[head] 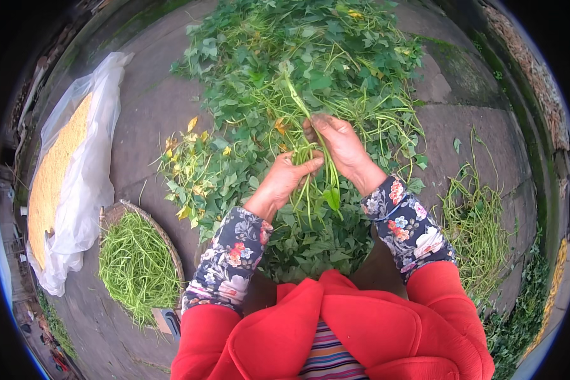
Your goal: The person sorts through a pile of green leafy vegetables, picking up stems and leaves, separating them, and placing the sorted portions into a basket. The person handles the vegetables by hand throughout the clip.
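My left hand (286, 178) is closed on a bundle of green leaf stems (308, 187), whose ends hang below it. Just above and to the right, my right hand (335, 140) pinches a pale green stem (294, 95) that points up and away, with longer stalks and one small leaf (332, 198) dangling beneath. Under and beyond both hands spreads a large heap of leafy vines (256, 109), some leaves yellow. A woven basket (164, 237) at the left holds many stripped green stems (137, 266).
Yellow grain (59, 175) lies on a clear plastic sheet (99, 156) at the far left. A looser pile of thin vines (477, 232) is on the paved ground (470, 142) at the right. A small box-like object (166, 322) stands against the basket's near end.
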A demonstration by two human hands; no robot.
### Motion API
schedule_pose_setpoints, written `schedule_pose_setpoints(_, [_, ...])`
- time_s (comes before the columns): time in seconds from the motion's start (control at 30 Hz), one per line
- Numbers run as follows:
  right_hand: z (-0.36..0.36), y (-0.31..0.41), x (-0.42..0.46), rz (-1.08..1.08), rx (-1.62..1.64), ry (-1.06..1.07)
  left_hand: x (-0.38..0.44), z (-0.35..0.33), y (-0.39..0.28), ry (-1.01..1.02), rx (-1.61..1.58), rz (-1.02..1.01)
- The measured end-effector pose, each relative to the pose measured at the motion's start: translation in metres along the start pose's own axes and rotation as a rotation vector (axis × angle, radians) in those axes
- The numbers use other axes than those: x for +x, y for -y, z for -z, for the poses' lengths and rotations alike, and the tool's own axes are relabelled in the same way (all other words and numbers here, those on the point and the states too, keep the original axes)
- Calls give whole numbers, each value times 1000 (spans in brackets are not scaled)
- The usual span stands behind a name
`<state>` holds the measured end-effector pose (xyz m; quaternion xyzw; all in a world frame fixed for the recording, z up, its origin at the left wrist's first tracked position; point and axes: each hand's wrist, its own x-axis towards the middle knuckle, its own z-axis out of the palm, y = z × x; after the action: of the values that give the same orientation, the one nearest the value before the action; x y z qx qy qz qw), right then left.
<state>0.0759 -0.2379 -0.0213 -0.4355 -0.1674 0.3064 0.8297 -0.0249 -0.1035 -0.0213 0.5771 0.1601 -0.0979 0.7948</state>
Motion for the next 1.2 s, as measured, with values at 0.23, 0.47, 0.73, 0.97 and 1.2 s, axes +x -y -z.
schedule_pose_setpoints(0.23, [-10,5,0,75,-202,-48,0,0,-1,-44,37,-50])
schedule_pose_setpoints(0.47, [28,4,7,-114,-796,233,3,18,-8,-103,147,-86])
schedule_pose_setpoints(0.73, [22,9,2,-240,-623,361,-4,27,-15,-13,408,-242])
schedule_pose_setpoints(0.97, [16,20,-4,-250,-502,380,-10,47,-32,28,422,-165])
schedule_pose_setpoints(1.2, [34,41,-6,-149,-340,200,-18,71,-37,45,33,-111])
